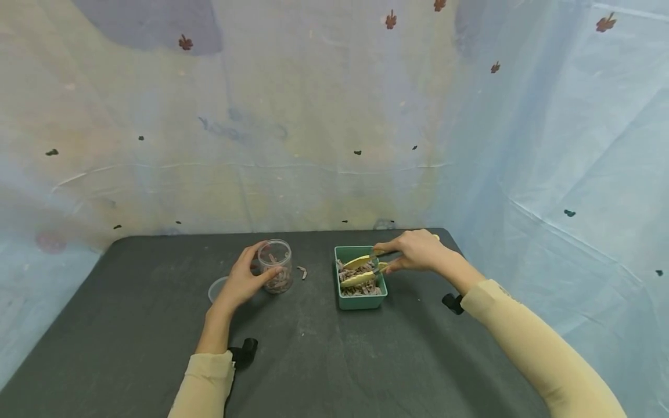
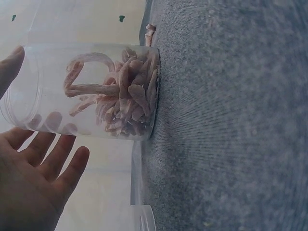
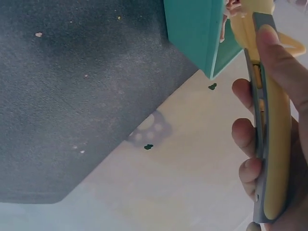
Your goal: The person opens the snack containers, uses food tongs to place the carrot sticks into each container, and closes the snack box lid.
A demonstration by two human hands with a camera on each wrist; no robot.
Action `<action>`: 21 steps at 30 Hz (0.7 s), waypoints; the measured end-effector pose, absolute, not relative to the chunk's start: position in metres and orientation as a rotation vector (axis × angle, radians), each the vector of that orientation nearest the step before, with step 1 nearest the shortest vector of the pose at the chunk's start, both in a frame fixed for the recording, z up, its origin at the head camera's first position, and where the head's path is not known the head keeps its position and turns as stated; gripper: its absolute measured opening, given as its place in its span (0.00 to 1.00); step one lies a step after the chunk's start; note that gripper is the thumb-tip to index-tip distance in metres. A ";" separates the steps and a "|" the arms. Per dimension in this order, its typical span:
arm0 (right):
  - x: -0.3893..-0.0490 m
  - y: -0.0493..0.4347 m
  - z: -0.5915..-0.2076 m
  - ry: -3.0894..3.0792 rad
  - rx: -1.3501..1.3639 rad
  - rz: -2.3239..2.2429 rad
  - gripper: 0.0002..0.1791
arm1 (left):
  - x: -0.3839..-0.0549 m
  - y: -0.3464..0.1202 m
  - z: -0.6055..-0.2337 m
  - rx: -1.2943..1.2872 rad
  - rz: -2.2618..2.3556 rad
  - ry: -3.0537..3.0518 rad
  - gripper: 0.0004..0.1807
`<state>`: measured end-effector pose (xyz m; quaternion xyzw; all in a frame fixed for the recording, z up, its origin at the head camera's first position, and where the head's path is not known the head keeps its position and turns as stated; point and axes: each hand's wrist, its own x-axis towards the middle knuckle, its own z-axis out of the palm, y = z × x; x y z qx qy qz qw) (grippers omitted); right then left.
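Observation:
My left hand (image 1: pixel 243 280) holds a clear plastic jar (image 1: pixel 274 267) between the thumb and fingers. The jar stands upright and uncovered on the table; its lower part is full of pinkish-brown knobbly pieces (image 2: pixel 134 91), and one bent piece sticks up above them. My right hand (image 1: pixel 416 251) grips yellow-and-grey tongs (image 3: pixel 274 144) by the handles. Their two yellow heads lie apart inside a green rectangular box (image 1: pixel 362 302), among similar brownish pieces (image 1: pixel 368 289). Whether anything is between the heads is hard to tell.
One loose curled piece (image 1: pixel 302 272) lies on the dark table (image 1: pixel 313 360), between jar and box. A clear round lid (image 1: pixel 216 289) lies left of the jar, partly behind my left hand. A pale patterned sheet (image 1: pixel 313 116) hangs behind the table.

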<state>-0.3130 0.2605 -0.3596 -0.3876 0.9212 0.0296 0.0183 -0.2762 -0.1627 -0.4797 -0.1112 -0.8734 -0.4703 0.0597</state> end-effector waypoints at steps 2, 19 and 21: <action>-0.311 0.263 -0.361 2.878 -1.226 0.067 0.36 | -0.276 -0.163 -0.480 -0.334 -1.424 -2.645 0.48; -0.299 0.281 -0.375 2.986 -1.060 -0.070 0.35 | -0.277 -0.163 -0.482 -0.342 -1.423 -2.636 0.48; -0.298 0.284 -0.376 2.986 -1.036 -0.103 0.35 | -0.278 -0.163 -0.482 -0.341 -1.422 -2.638 0.48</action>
